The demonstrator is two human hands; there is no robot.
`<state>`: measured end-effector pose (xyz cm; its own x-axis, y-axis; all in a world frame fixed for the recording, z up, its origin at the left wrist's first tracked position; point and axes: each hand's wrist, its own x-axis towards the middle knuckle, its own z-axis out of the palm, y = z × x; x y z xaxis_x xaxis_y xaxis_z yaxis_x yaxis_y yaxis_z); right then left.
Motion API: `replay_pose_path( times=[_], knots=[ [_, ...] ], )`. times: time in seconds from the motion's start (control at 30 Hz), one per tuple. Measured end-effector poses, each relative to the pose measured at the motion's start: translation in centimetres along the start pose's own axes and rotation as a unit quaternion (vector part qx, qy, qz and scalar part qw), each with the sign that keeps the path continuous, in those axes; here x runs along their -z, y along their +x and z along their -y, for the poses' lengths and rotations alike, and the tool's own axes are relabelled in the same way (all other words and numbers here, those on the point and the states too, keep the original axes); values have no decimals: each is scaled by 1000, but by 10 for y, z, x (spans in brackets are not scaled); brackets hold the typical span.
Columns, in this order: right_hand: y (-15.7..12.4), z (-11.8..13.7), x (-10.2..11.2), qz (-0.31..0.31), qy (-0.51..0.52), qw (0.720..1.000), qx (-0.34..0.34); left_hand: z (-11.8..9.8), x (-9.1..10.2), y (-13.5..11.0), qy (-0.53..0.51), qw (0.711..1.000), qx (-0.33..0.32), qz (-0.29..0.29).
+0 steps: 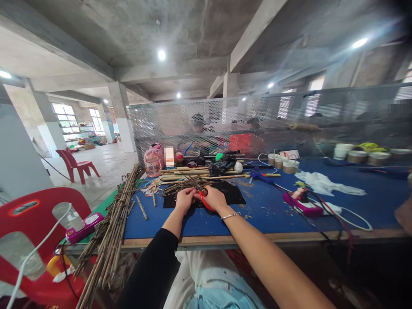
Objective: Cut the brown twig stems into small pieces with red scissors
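My right hand [215,199], with a bracelet at the wrist, is closed round the red handles of a pair of scissors [205,202]. The blades point away from me over a bundle of thin twigs [175,187]. Right beside the scissors, my left hand [185,200] has its fingers pinched together. What they hold is too small to make out. Both hands are above a black cloth [232,193] on the blue table top [206,225]. A short cut stick [142,208] lies to the left of the cloth.
Long dry branches [111,244] hang over the table's left edge by a red chair [69,201]. Behind the hands are bamboo sticks [189,172], a pink bottle [153,161] and a mesh partition [206,116]. A purple power strip [302,205] with cables lies right.
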<state>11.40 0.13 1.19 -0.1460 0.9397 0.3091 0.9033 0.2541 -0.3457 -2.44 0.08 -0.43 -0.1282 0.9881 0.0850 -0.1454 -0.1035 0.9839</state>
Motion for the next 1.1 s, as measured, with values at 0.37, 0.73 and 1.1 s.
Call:
replay_pose_path(
  times=[0.37,0.73,1.1],
  knots=[
    [0,0,-3,2,1,1000,22,1,1,3,3,999,5,-39],
    [-2,3,-1,8,0,1000,16,1,0,3,7,999,4,-44],
    [0,0,-2,12,-11,1000,6,1,2,3,-2,999,6,-40]
  ],
)
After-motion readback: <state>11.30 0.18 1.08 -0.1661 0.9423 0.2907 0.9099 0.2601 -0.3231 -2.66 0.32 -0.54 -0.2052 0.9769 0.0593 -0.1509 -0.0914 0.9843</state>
